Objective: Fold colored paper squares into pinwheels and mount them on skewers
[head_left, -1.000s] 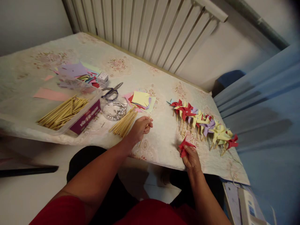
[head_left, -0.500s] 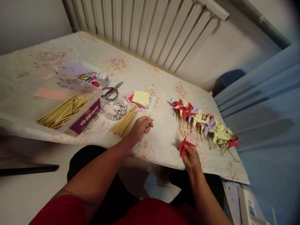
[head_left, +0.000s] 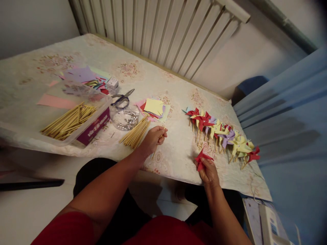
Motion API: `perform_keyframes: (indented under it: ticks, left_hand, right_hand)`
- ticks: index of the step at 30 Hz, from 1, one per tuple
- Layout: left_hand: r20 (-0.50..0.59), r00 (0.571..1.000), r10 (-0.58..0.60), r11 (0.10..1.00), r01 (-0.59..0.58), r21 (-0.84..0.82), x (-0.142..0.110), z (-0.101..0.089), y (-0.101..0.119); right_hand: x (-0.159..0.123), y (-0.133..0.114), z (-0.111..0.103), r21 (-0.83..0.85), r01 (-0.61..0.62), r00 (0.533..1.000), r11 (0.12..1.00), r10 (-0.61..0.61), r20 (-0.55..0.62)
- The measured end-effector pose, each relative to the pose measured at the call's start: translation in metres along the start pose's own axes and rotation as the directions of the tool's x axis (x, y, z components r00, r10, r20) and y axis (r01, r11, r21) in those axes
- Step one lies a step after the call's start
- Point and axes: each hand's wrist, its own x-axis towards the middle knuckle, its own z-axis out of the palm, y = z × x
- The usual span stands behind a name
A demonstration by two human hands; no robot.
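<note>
My left hand (head_left: 153, 139) is closed around a thin wooden stick (head_left: 153, 155), whose lower end shows below the fist and whose tip peeks out at the fingertips. Off to the right, my right hand (head_left: 209, 169) pinches a red paper pinwheel head (head_left: 202, 159) by its middle, near the table's front edge. A bundle of wooden sticks (head_left: 135, 134) lies just left of my left hand. Behind it sits a pile of coloured paper squares (head_left: 154, 107), yellow on top. Beyond my right hand, finished pinwheels on sticks (head_left: 217, 127) lie in a row.
A clear plastic box (head_left: 95, 119) holding more sticks (head_left: 68, 121) stands at the left. Near it are a round dish of small metal pins (head_left: 125, 119), scissors (head_left: 123, 98), a small white box (head_left: 112, 83) and paper scraps (head_left: 79, 75). A blue curtain (head_left: 291, 122) hangs at the right.
</note>
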Motion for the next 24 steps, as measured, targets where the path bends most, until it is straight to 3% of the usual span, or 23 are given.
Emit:
perform_keyframes:
  ticks: [24]
  left_hand:
    - [0.006, 0.998, -0.066, 0.997, 0.066, -0.031, -0.0009, -0.0022, -0.0008]
  right_hand:
    - [-0.0016, -0.0025, 0.0036, 0.021, 0.000, 1.000, 1.000, 0.000, 0.007]
